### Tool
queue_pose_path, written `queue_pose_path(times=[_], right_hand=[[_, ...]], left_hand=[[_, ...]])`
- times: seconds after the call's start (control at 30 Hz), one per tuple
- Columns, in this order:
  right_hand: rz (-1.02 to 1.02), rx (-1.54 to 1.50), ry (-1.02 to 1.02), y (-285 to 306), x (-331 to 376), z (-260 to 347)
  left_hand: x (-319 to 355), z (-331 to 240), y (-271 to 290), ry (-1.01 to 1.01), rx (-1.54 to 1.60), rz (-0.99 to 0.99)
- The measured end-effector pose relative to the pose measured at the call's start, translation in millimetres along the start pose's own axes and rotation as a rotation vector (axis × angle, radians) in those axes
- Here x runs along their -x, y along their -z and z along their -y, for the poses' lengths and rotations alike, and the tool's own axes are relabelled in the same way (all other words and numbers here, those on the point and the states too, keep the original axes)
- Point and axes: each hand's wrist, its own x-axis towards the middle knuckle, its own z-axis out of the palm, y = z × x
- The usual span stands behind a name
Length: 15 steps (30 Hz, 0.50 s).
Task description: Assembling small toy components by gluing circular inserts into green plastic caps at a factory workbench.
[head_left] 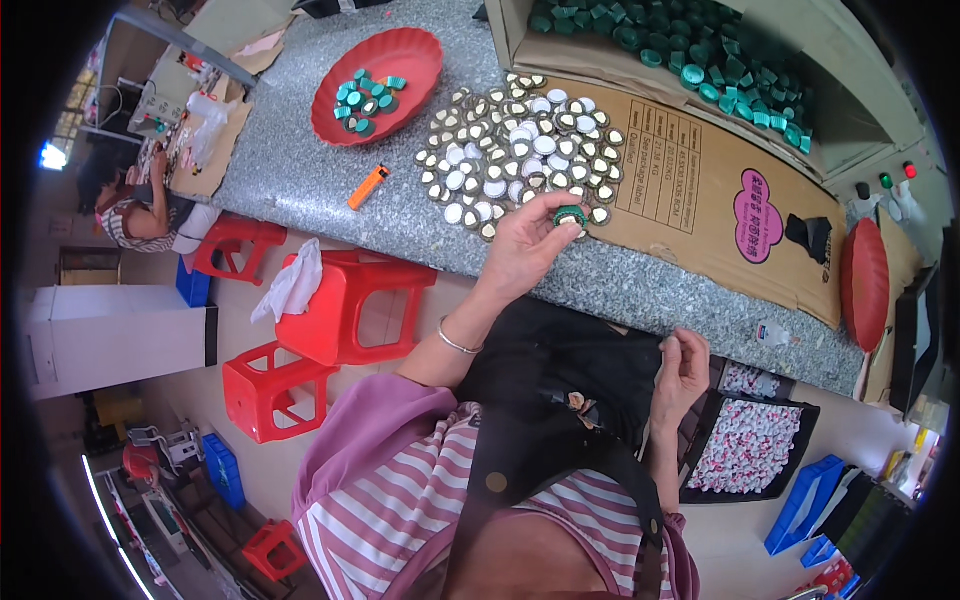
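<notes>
Pinching a small green cap (570, 213) between thumb and fingertips, the person's left hand (525, 245) reaches over the near edge of a heap of round caps (500, 155). A silvery bracelet (458, 341) circles that wrist. The right hand (683, 378) is held beside the counter's front edge, its fingers loosely curled; whether anything sits inside them cannot be told.

The heap lies on a speckled grey counter (275, 185), some pieces showing white discs and others dark rims with pale centres, and its right side meets a flattened cardboard sheet (660, 190). Left of the heap stands a red fluted dish (425, 70) with several green caps (368, 103) in it, and an orange object (369, 187) lies just below the dish. Beyond the cardboard, an open-fronted bin (850, 95) holds many loose green caps (690, 42). A black scrap (808, 237) rests on the cardboard's right part, near a second red dish (866, 285).

Red stools (340, 300) stand to the left of the person, a white cloth (292, 281) draped over one. Farther left, another person (140, 215) sits at a work surface.
</notes>
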Motion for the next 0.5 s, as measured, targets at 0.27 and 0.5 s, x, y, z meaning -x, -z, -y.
queue_pose_path(times=[0.27, 0.5], right_hand=[[-0.49, 0.128, 0.014, 61.7, 2.5, -34.9], [-0.493, 0.205, 0.148, 88.4, -39.2, -33.5]], left_hand=[[0.4, 4.5, -5.1, 0.019, -0.185, -0.103], [-4.6, -5.9, -4.2, 0.074, -0.05, -0.108]])
